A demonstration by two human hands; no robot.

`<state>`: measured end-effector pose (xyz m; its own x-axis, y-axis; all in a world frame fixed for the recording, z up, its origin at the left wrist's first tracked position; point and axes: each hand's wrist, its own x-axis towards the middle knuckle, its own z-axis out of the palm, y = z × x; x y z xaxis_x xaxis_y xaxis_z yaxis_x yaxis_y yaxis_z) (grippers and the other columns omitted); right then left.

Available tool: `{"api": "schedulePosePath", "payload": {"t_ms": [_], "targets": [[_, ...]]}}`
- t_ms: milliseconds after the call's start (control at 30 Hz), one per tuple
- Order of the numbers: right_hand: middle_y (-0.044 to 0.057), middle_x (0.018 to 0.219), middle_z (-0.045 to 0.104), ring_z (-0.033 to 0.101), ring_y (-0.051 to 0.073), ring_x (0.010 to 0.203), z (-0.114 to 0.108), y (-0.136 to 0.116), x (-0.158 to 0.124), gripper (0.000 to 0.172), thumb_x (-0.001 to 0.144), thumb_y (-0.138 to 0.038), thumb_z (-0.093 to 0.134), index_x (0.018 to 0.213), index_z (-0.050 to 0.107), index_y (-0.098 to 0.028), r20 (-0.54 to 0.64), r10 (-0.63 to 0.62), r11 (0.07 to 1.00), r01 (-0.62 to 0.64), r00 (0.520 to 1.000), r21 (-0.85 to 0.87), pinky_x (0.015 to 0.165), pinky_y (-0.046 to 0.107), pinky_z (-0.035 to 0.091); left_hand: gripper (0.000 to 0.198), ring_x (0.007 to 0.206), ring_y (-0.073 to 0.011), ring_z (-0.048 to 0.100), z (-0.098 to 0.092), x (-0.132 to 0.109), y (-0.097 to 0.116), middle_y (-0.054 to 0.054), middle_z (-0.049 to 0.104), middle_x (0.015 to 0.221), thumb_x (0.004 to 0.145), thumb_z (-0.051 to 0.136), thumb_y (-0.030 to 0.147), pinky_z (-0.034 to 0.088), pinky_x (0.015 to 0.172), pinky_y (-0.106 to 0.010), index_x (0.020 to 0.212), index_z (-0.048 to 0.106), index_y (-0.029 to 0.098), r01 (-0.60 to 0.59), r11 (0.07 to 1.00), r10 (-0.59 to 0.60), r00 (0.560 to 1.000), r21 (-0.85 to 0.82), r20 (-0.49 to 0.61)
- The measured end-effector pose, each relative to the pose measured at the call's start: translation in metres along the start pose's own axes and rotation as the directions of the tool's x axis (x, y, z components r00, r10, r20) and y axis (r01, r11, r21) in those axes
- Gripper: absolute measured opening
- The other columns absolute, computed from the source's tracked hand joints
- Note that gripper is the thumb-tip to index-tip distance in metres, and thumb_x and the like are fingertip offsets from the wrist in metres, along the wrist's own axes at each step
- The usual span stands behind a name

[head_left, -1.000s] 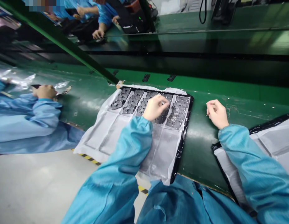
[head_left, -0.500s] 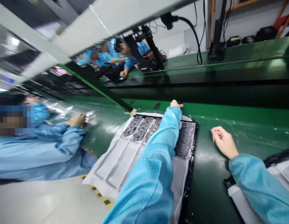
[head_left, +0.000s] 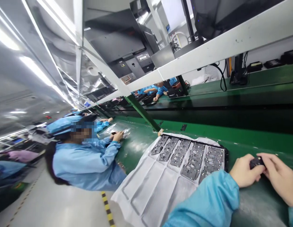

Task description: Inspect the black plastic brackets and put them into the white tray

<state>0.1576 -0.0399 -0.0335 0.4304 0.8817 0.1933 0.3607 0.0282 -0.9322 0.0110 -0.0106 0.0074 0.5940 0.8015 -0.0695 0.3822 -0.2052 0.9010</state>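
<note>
My left hand and my right hand meet over the green bench at the lower right, both pinching one small black part between their fingertips. Just left of my hands lies a black tray under a white ribbed sheet. Several dark flat parts sit in rows on the tray's far half. My blue left sleeve covers the tray's near right corner.
A co-worker in a blue coat sits at the left, one hand on clear film on the green bench. One small black part lies beyond the tray. A green post slants up to a white shelf.
My left hand reached past the tray to the far green strip, then came back with a small black part. My right hand joined it on that part. The view tilted upward.
</note>
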Motion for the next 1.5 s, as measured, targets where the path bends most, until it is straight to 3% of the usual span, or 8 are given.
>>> {"api": "schedulePosePath", "payload": {"t_ms": [100, 333, 467, 633, 900, 1500], "targets": [[0.012, 0.086, 0.07, 0.069, 0.028, 0.072, 0.0, 0.004, 0.0, 0.03, 0.076, -0.055, 0.054, 0.092, 0.066, -0.031, 0.141, 0.05, 0.997, -0.041, 0.989, -0.064, 0.058, 0.039, 0.055, 0.024, 0.058, -0.0116, 0.057, 0.006, -0.006, -0.002, 0.001, 0.06, 0.061, 0.082, 0.053, 0.039, 0.049, 0.062, -0.022, 0.088, 0.06, 0.016, 0.026, 0.998, -0.021, 0.994, 0.049, -0.103], [0.012, 0.09, 0.071, 0.069, 0.029, 0.072, -0.001, 0.005, 0.002, 0.02, 0.071, -0.045, 0.059, 0.086, 0.064, -0.033, 0.122, 0.033, 0.998, -0.027, 0.992, -0.051, 0.055, 0.037, 0.055, 0.029, 0.065, -0.0154, 0.061, 0.005, -0.006, -0.005, -0.001, 0.063, 0.067, 0.081, 0.053, 0.043, 0.049, 0.061, -0.023, 0.092, 0.062, 0.019, 0.041, 0.99, -0.023, 0.99, 0.133, -0.136], [0.01, 0.091, 0.071, 0.069, 0.029, 0.077, 0.002, 0.006, 0.002, 0.024, 0.072, -0.047, 0.058, 0.089, 0.063, -0.03, 0.127, 0.021, 0.997, -0.012, 0.992, -0.072, 0.062, 0.038, 0.055, 0.028, 0.065, -0.0145, 0.06, 0.007, -0.004, -0.008, -0.001, 0.064, 0.071, 0.083, 0.052, 0.043, 0.048, 0.061, -0.022, 0.092, 0.062, 0.019, 0.014, 0.986, 0.01, 0.99, 0.165, -0.141], [0.006, 0.085, 0.068, 0.066, 0.022, 0.08, 0.002, -0.013, -0.007, 0.026, 0.081, -0.044, 0.052, 0.09, 0.06, -0.021, 0.145, -0.06, 0.998, 0.063, 0.988, -0.018, 0.074, 0.034, 0.053, 0.02, 0.065, -0.0121, 0.057, 0.005, -0.008, -0.002, 0.0, 0.062, 0.073, 0.086, 0.05, 0.036, 0.044, 0.061, -0.021, 0.09, 0.06, 0.019, -0.08, 0.985, 0.106, 0.979, 0.15, -0.173], [-0.001, 0.069, 0.058, 0.056, 0.014, 0.062, 0.006, -0.019, -0.011, 0.02, 0.089, -0.038, 0.046, 0.083, 0.053, -0.02, 0.198, -0.074, 0.997, 0.07, 0.977, 0.025, 0.061, 0.024, 0.044, 0.018, 0.055, -0.0089, 0.05, 0.001, -0.009, -0.006, 0.004, 0.054, 0.059, 0.086, 0.051, 0.033, 0.037, 0.057, -0.019, 0.077, 0.051, 0.018, -0.08, 0.996, 0.085, 0.989, 0.047, -0.121], [-0.002, 0.064, 0.057, 0.052, 0.012, 0.056, 0.002, -0.018, -0.013, 0.016, 0.089, -0.026, 0.041, 0.085, 0.055, -0.019, 0.166, -0.132, 0.978, 0.155, 0.977, -0.137, 0.057, 0.023, 0.038, 0.017, 0.053, -0.0085, 0.05, 0.002, -0.011, -0.005, 0.005, 0.053, 0.057, 0.088, 0.05, 0.032, 0.037, 0.057, -0.019, 0.078, 0.051, 0.018, -0.105, 0.991, 0.116, 0.984, 0.087, -0.136]]}}
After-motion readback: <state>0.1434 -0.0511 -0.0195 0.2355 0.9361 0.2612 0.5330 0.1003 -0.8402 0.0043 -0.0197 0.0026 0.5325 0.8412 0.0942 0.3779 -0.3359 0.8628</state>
